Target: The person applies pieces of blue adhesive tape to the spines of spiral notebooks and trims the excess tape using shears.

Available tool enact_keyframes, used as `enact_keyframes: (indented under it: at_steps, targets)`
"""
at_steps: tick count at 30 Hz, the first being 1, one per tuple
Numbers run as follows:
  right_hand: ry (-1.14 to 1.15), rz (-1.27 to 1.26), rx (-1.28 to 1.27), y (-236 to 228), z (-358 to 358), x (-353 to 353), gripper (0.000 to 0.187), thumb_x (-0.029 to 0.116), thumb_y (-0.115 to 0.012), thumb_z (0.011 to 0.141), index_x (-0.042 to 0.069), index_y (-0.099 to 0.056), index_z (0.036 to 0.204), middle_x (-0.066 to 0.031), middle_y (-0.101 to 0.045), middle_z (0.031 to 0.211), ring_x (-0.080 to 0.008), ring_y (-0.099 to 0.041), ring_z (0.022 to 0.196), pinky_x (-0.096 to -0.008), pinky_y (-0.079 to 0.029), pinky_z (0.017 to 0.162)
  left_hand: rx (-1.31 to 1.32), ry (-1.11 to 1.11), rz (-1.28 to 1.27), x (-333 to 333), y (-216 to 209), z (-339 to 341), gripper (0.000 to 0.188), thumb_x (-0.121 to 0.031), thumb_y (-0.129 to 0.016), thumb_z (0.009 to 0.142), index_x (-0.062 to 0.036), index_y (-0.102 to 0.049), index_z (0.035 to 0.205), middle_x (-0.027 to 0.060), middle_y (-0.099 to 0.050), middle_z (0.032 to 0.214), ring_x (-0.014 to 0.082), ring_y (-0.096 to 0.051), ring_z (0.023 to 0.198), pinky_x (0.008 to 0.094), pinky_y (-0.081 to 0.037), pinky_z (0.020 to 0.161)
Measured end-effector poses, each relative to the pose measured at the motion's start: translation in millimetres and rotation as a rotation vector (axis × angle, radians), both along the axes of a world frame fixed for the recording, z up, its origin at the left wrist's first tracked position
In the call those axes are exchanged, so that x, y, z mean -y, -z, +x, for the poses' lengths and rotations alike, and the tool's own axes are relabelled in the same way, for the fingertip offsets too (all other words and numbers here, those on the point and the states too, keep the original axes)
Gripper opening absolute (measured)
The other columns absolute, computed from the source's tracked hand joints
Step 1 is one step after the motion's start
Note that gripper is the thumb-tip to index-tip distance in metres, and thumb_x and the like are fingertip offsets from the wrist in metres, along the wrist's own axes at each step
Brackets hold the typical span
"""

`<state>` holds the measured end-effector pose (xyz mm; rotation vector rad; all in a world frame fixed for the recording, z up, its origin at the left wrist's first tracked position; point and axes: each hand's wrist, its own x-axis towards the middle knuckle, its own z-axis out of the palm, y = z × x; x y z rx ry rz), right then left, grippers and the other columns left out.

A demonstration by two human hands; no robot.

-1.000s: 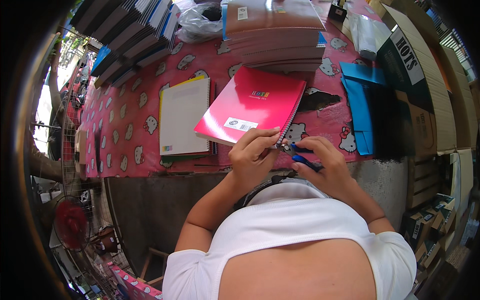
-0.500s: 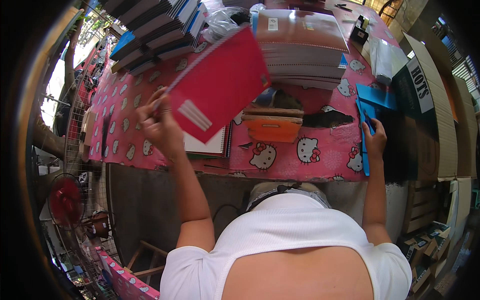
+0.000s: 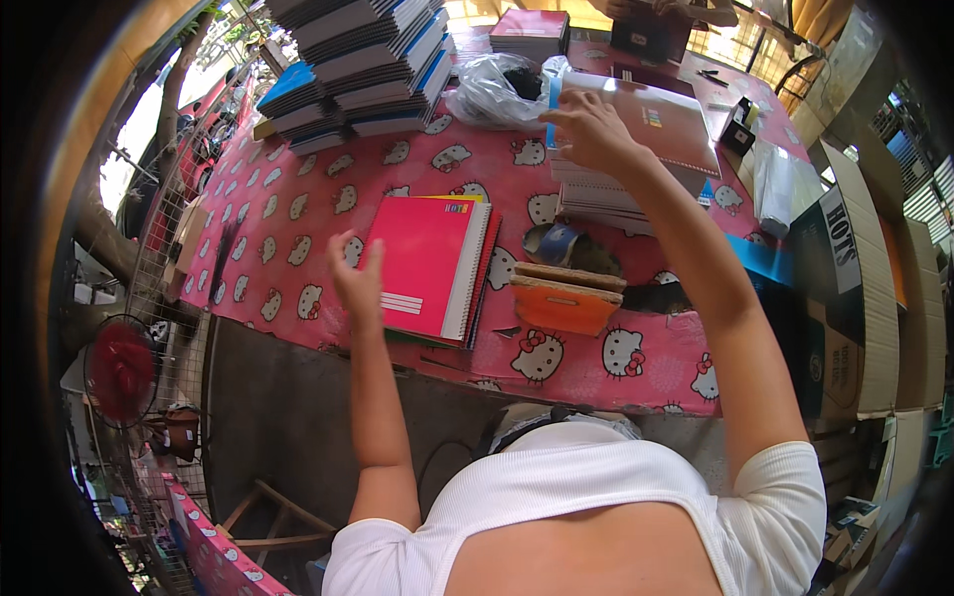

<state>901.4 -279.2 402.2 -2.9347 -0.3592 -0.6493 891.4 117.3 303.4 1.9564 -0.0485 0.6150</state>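
Observation:
A pink-red spiral notebook (image 3: 422, 258) lies on top of a small pile of notebooks near the table's front edge, its coil on the right. My left hand (image 3: 358, 278) is at the pile's left side, fingers spread and holding nothing. Farther back, my right hand (image 3: 596, 129) is over the left edge of a tall stack of brown-covered spiral notebooks (image 3: 661, 114). Its fingers are apart, and nothing shows in them; whether they touch the top cover I cannot tell.
An orange holder (image 3: 566, 303) and a tape roll (image 3: 552, 243) sit between the piles. Tall notebook stacks (image 3: 373, 74) rise at the back left, beside a clear plastic bag (image 3: 497, 94). A cardboard box (image 3: 845, 288) stands at the right. Another person's hands (image 3: 696, 12) show at the far edge.
The red notebook, raised in my left hand before, now lies on the small pile, released. My right hand has left the blue sheets at the right and moved to the brown stack.

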Motion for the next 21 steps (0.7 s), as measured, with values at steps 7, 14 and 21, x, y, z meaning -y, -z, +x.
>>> enact_keyframes:
  at_steps: [7, 14, 21]
  targets:
    - [-0.197, 0.027, -0.594, -43, 55, 16, 0.033, 0.012, -0.077, 0.062, 0.011, -0.074, 0.095, -0.0114, -0.07, 0.094, -0.0246, -0.067, 0.079, -0.0393, -0.055, 0.07, -0.187, 0.943, 0.131, 142, -33, -87, 0.041, -0.023, -0.077, 0.075, -0.01, -0.064, 0.112, 0.0193, -0.046, 0.137, 0.0332, -0.044, 0.129, 0.0437, -0.033, 0.106]
    - [-0.274, 0.069, -0.481, -34, 58, 49, 0.032, 0.012, -0.072, 0.067, 0.016, -0.074, 0.099, -0.01, -0.068, 0.09, -0.0248, -0.066, 0.084, -0.0387, -0.053, 0.07, -0.22, 1.125, 0.504, 187, -21, -96, 0.041, -0.025, -0.07, 0.081, -0.011, -0.061, 0.119, 0.0172, -0.045, 0.139, 0.0337, -0.036, 0.134, 0.0611, -0.01, 0.109]
    - [-0.219, -0.205, -0.291, -22, 26, 9, 0.036, 0.017, -0.069, 0.067, 0.021, -0.074, 0.103, -0.0104, -0.066, 0.1, -0.0293, -0.064, 0.093, -0.0396, -0.051, 0.079, -0.209, 1.082, 0.519, 182, 1, -96, 0.037, -0.023, -0.07, 0.08, -0.0123, -0.061, 0.115, 0.015, -0.048, 0.136, 0.0333, -0.033, 0.136, 0.0636, 0.0, 0.108]
